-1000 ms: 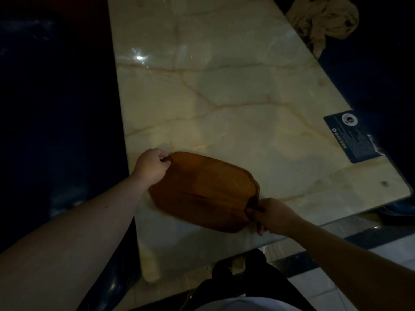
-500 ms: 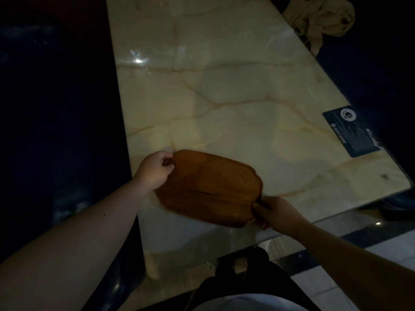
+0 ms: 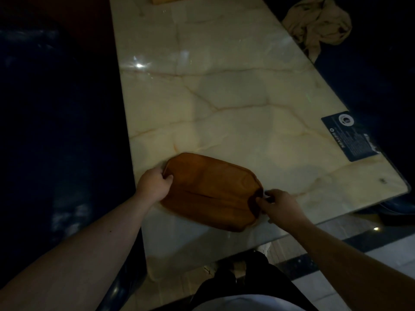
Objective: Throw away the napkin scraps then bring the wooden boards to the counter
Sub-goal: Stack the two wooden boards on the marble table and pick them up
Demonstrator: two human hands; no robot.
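Marble bench point(image 3: 224, 97) carries a wooden board point(image 3: 211, 191) at its near left; left hand point(image 3: 152, 186) grips the board's left end, right hand point(image 3: 279, 204) pinches its right end

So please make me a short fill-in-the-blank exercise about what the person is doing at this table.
1. The wooden board is held at its two ends by ____ hands.
2. The left hand and the right hand hold it over a table top that looks like ____.
3. The crumpled beige cloth lies past the table's far ____ edge.
4. The dark printed card lies near the table's ____ edge.

Missing words: both; marble; right; right
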